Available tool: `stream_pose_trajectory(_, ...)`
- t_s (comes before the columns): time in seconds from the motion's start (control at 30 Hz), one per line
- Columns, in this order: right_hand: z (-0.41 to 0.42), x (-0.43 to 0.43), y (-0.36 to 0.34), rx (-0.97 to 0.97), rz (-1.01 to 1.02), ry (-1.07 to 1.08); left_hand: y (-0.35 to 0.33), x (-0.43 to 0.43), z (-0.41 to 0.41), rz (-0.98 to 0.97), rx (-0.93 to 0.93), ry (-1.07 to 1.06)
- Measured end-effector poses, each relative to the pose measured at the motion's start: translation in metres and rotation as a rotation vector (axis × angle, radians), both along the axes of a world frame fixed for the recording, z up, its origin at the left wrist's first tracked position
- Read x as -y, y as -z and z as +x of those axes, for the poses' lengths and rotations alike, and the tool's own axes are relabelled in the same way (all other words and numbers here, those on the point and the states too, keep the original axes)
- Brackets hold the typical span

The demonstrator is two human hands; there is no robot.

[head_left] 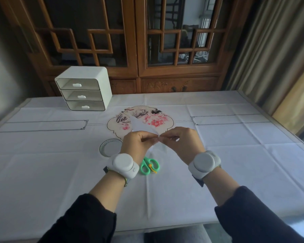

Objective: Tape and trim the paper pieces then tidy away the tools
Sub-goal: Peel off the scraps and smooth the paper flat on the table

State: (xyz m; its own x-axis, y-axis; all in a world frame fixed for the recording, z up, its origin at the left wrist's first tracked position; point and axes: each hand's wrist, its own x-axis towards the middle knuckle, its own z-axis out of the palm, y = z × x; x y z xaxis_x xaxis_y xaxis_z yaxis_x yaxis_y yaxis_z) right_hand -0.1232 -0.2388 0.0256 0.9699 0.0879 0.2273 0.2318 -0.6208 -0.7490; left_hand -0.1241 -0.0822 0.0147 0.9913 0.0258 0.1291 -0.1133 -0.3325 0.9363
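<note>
Both hands are up over the middle of the table (235,163), pinching the same spot. The left hand (139,142) and right hand (181,142) are curled nearly closed, thumb and forefinger tips meeting at the near edge of the white paper (140,126), which sticks up and away from the person. Looks like that's so the seam or a bit of tape can get pressed down right at the pinch, though that's a guess since no strip of tape is actually visible there.

The tape roll (111,147) sits just left of the left hand, and the green scissors (149,166) lie closer in, between the wrists, both within easy reach for the next cut. The drawers (84,89) wait at the far left corner, all shut, presumably where the tools end up.

Hard to tell whether it's one paper piece or two; the hands cover the join. The scissor blades are hidden behind the left wrist too.
</note>
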Motion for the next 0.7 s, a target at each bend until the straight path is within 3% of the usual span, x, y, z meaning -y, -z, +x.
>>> stream_pose_trajectory(0.47,0.0042,0.0017,0.0022,0.006,-0.072,-0.001,-0.0002,0.0049,-0.0012,0.151,0.04,-0.055)
stream_pose_trajectory(0.7,0.0089,0.0054,0.0034,-0.012,-0.049,0.071,0.001,0.0088,0.0011,0.058,-0.031,-0.067)
